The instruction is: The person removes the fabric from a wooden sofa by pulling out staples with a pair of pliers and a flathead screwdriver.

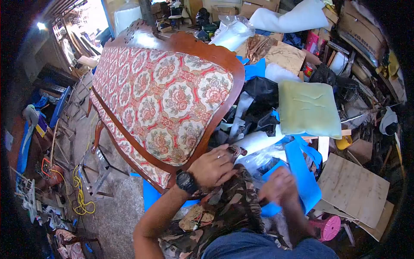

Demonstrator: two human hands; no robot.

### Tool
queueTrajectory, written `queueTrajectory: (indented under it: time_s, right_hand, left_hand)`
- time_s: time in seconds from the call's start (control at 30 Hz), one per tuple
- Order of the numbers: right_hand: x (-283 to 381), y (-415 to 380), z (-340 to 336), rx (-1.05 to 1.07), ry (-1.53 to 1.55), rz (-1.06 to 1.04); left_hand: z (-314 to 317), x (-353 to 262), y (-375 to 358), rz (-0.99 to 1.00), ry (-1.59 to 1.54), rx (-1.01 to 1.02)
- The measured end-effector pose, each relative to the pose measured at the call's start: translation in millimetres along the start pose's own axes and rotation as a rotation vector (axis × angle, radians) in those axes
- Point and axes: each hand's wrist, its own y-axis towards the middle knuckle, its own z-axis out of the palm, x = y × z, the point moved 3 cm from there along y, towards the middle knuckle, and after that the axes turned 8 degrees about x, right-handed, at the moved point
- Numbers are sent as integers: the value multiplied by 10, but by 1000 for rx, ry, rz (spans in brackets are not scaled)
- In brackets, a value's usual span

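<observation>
Just beside the near end of the sofa (161, 97), the camouflage trousers (235, 205) cover a bent leg, with the left hand (211, 166) over the knee. Its fingers are spread a little and curled down; a small reddish thing (237, 151) shows by the fingertips, though whether they pinch it I cannot tell. Right of the sofa's near end, the right hand (280, 185) is half closed and blurred, so I cannot tell whether it holds anything. For good handwork at this edge, I would steady the piece with the left fingers, draw evenly with the right, and keep the watch (186, 182) off the wood and floral cloth, which could mark or snag. The sofa itself leans at a tilt, its cloth framed in carved wood, so a light touch seems wiser than a hard pull. To the sofa's right lie blue sheeting (302, 172), plywood (355, 187) and, farther up, a pale green cushion (308, 108); beyond its carved top edge are white wrap (289, 17) and cardboard.
</observation>
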Motion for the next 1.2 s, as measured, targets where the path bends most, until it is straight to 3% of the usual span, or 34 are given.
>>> queueTrajectory:
  time_s: [0.07,0.1,0.2,0.4,0.43,0.5,0.7,0.8,0.87,0.93,1.2]
  right_hand:
    - [134,-38,-710,-273,11,-12]
    - [186,-42,-986,-249,14,17]
    - [-222,-336,-1618,-468,167,110]
    - [-891,-340,-1999,-428,291,156]
    - [-973,-330,-2010,-413,282,164]
    - [-1142,-284,-1857,-387,331,200]
    - [-1379,337,-999,-310,193,383]
    - [-1429,738,-809,-254,-8,269]
    - [-1212,1115,-587,-220,-224,113]
    - [-847,1399,-324,-212,-308,-82]
    - [-517,2463,65,-331,-455,-466]
  left_hand:
    - [43,-66,-190,-36,5,41]
    - [95,-112,-291,-31,19,52]
    - [334,-198,-725,-68,53,75]
    - [773,-591,-2027,-387,-24,134]
    - [978,-686,-2389,-480,-46,147]
    - [857,-1022,-2352,-714,-53,239]
    - [689,-1395,-2171,-918,-55,-129]
    - [889,-1300,-2285,-821,-265,-73]
    - [902,-1354,-2080,-771,-189,-216]
    - [916,-1467,-1937,-756,-150,-291]
    - [934,-1616,-1727,-792,-183,-273]
